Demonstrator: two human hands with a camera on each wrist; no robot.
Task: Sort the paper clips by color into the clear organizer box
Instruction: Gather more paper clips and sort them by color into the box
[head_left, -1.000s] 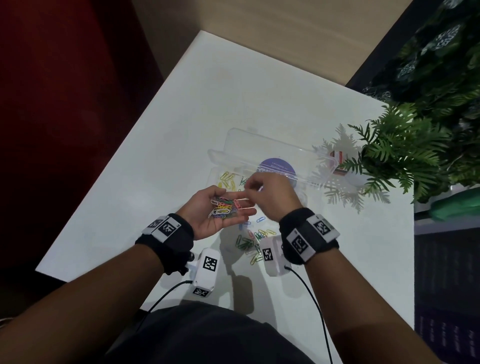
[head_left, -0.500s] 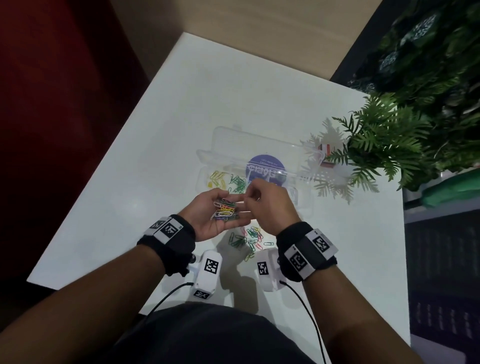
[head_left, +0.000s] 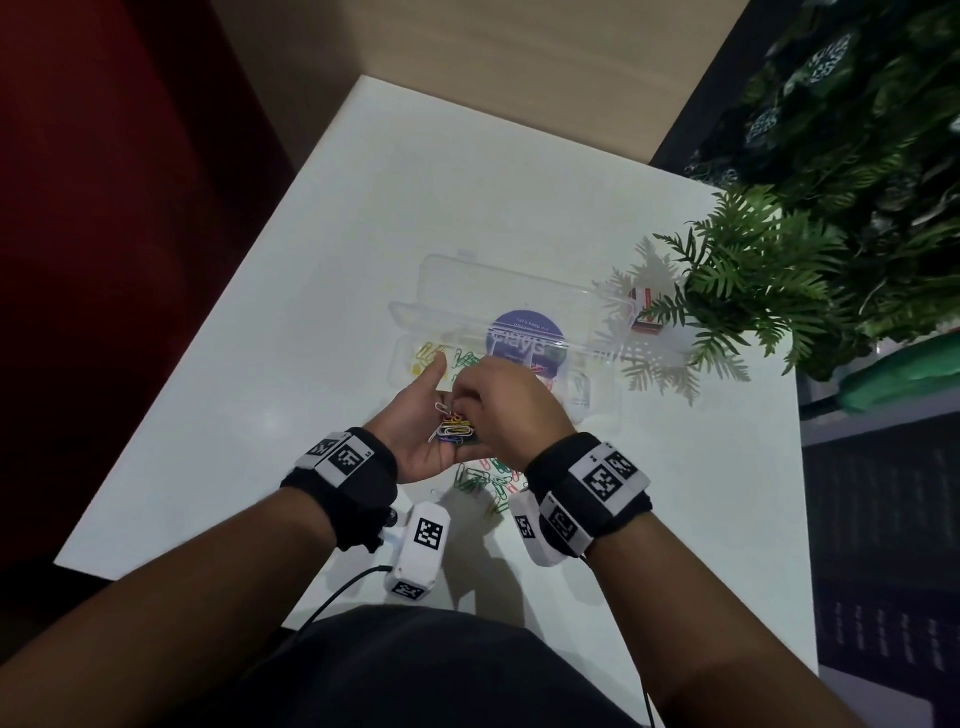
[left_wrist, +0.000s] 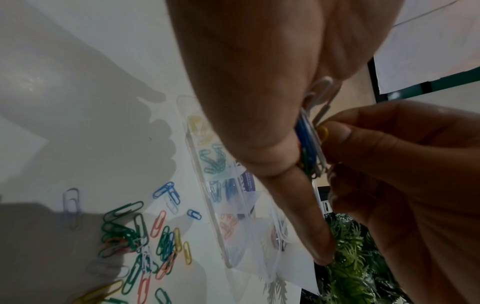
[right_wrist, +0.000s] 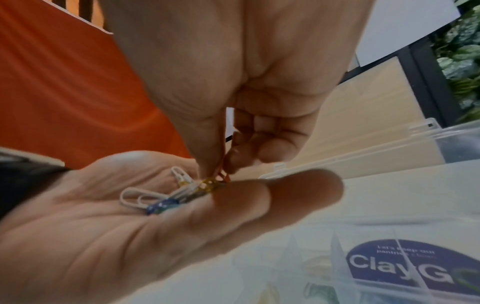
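Observation:
My left hand (head_left: 415, 441) lies palm up over the table, fingers straight, carrying a small heap of mixed paper clips (head_left: 456, 427). My right hand (head_left: 501, 402) reaches into that heap, thumb and forefinger pinching an orange-red clip (right_wrist: 224, 172) at its far end. White, blue and yellow clips (right_wrist: 166, 197) lie in the palm (right_wrist: 116, 236). Just beyond the hands stands the clear organizer box (head_left: 493, 286) with its lid open. Its compartments hold yellow (left_wrist: 201, 131), green (left_wrist: 215, 160), blue (left_wrist: 228, 189) and orange-red clips (left_wrist: 228, 224). A loose pile of clips (head_left: 488, 480) lies on the table under my wrists.
The white table (head_left: 363, 234) drops off at its left and near edges. A fern (head_left: 753, 275) overhangs the right side, with a small red and white box (head_left: 647, 312) under its fronds. A round purple sticker (head_left: 524, 332) shows through the box.
The right hand's fingertips have moved from the edge of the heap to over the left palm. The left thumb has spread outward. Both hands stay close together.

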